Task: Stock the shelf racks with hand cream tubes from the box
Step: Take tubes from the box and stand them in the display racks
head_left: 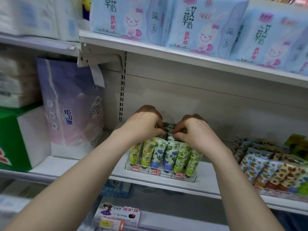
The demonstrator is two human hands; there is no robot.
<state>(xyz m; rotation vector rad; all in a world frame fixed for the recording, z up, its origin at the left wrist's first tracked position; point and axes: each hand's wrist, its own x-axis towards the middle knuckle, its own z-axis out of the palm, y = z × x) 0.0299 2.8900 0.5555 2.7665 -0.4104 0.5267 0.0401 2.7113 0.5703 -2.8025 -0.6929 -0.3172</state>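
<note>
Nearest, bottom centre of frame: promo card (120,215) with a price tag on the lower shelf lip, and both bare forearms reach up past it from the bottom corners. Mid-frame: clear acrylic rack (160,173) sits at the front of the white shelf (75,164). Its front row is full, with six hand cream tubes (170,154) standing cap-down, yellow, blue and green florals left to right. Left hand (143,124) and right hand (195,130) are just behind that row, centre frame, nearly touching each other. Fingers of both are curled, pinching the crimped tops of tubes in the rear rows. It reads as seating or squaring them up, but I can't tell how many each hand has. The rear rows are mostly hidden by the hands, so fill level there is unknown. Right edge: second rack (270,174) with what look like orange and brown print tubes, apparently well filled. The supply box is not in view, so there's no read on remaining stock. Judgement: this rack is close to done, and what's left is the back rows plus whatever the box holds. Left of frame: purple tissue pack (71,105) and green-and-white carton (16,139). Farthest, top: upper shelf with blue sanitary pad packs (200,22).
</note>
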